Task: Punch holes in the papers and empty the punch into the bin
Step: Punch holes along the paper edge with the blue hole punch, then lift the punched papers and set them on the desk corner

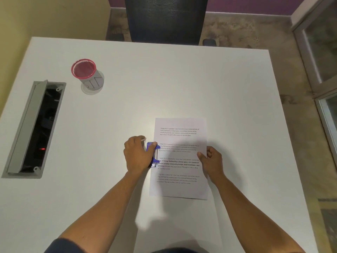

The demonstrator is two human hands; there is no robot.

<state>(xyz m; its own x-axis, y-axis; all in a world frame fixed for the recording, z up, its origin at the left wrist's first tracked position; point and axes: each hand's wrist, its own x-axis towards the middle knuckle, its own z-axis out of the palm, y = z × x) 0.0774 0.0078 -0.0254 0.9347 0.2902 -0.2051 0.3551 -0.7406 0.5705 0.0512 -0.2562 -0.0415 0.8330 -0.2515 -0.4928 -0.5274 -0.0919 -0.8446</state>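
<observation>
Printed white papers (179, 157) lie on the white table (164, 79), near its middle front. A blue hole punch (153, 155) sits over the papers' left edge. My left hand (137, 155) covers the punch from the left and grips it, thumb on its far end. My right hand (211, 159) pinches the right edge of the papers, fingers curled. A small mesh bin (85, 72) with a pink rim stands at the far left of the table, well away from both hands.
A grey cable tray (34, 128) with its lid raised is set into the table's left side. A dark mesh office chair (166, 19) stands beyond the far edge. Stone floor and a glass door frame lie to the right.
</observation>
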